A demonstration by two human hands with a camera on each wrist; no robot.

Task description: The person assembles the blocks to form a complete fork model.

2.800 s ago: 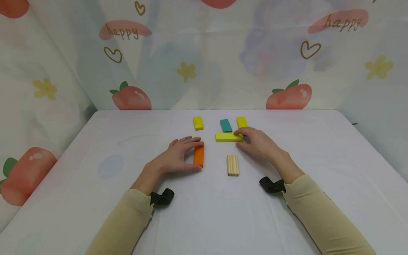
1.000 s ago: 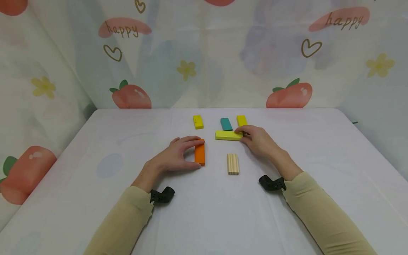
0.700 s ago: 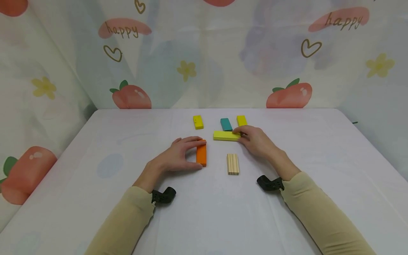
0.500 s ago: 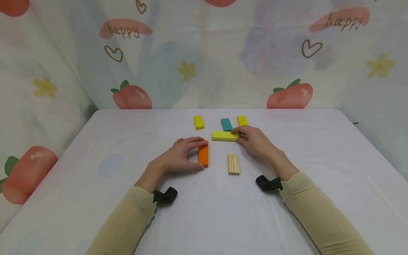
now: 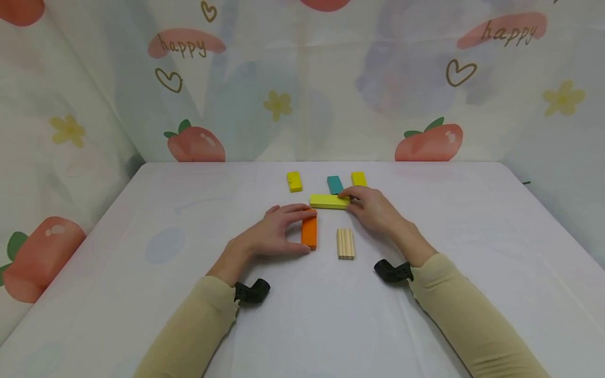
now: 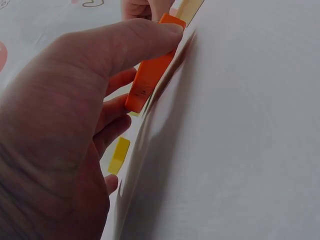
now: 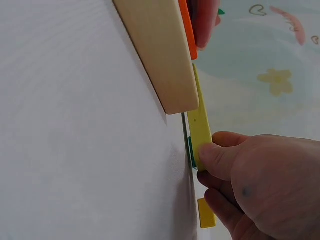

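Between thumb and fingers, my left hand (image 5: 274, 232) (image 6: 65, 110) grips the orange block (image 5: 309, 231) (image 6: 155, 70) at its near and far ends; the block points away from me. My right hand (image 5: 375, 210) (image 7: 275, 180) pinches the right end of the long yellow-green block (image 5: 326, 201) (image 7: 201, 125), which lies crosswise just beyond the orange one. From the head view I cannot tell if the two blocks touch; a small gap shows in the right wrist view. The striped wooden block (image 5: 345, 244) (image 7: 162, 60) lies right of the orange block.
A teal block (image 5: 335, 185) lies behind the yellow-green one, with a yellow block (image 5: 358, 179) to its right. Another yellow block (image 5: 294, 181) is at the back, further left. White cloth covers the table (image 5: 302, 325); patterned fabric (image 5: 331, 94) hangs behind.
My left hand has moved right with the orange block, towards the wooden block. My right hand has slid the yellow-green block left. The other blocks lie where they were.
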